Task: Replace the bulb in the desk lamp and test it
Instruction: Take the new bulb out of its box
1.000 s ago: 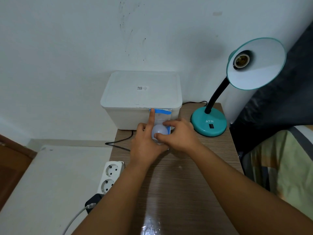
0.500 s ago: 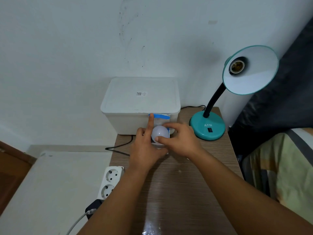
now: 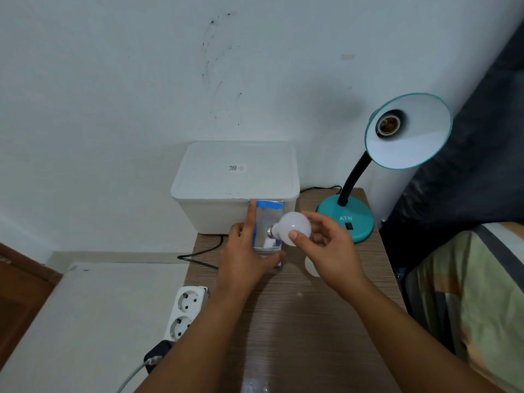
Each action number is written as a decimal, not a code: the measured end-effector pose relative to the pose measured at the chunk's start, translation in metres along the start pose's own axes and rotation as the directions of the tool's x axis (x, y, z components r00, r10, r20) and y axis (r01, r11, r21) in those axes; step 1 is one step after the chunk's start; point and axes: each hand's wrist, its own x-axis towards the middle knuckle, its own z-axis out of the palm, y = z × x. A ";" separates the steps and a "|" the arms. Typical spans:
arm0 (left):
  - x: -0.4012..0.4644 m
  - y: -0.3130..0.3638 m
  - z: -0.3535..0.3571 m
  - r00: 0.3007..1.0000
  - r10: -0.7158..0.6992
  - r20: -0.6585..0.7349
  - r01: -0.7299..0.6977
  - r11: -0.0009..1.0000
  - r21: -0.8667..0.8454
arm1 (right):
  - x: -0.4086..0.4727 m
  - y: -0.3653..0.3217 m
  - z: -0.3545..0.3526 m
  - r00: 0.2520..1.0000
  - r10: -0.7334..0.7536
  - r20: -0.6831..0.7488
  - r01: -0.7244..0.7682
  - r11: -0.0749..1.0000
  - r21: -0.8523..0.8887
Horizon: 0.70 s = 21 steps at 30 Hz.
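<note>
My right hand [image 3: 326,248] holds a white globe bulb [image 3: 293,226] by its round end, its metal screw base pointing left, just clear of the open blue-and-white bulb box [image 3: 266,219]. My left hand [image 3: 243,256] grips that box, index finger stretched up along its left edge. The teal desk lamp [image 3: 347,219] stands at the table's back right; its shade [image 3: 411,143] faces me with the socket [image 3: 388,124] bare. Another white rounded thing [image 3: 310,268] lies on the table under my right hand, mostly hidden.
A white lidded storage box [image 3: 235,180] sits against the wall behind the bulb box. A white power strip [image 3: 184,313] with a black plug lies at the wooden table's [image 3: 297,321] left edge. A black cord runs behind. Bedding [image 3: 467,293] is on the right.
My right hand has drawn the bulb out of the box and to the right, so its screw base shows. My left hand still holds the box. The view has tilted up slightly.
</note>
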 end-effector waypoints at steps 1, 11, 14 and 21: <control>0.000 0.001 0.000 1.000 -0.002 -0.002 0.002 1.000 0.003 | -0.004 0.001 -0.003 1.000 -0.001 -0.012 0.002 1.000 0.029; -0.002 0.005 -0.003 0.999 -0.030 -0.019 0.028 0.998 -0.053 | -0.032 0.014 -0.022 1.000 -0.001 -0.022 0.005 0.977 0.211; -0.002 0.007 -0.005 0.999 -0.028 -0.040 0.026 0.999 -0.035 | -0.034 0.017 -0.025 0.999 -0.011 -0.035 0.018 0.975 0.222; -0.011 0.010 -0.003 0.998 -0.054 -0.016 0.054 0.998 -0.042 | -0.037 0.024 -0.029 0.999 -0.007 -0.043 0.015 0.985 0.171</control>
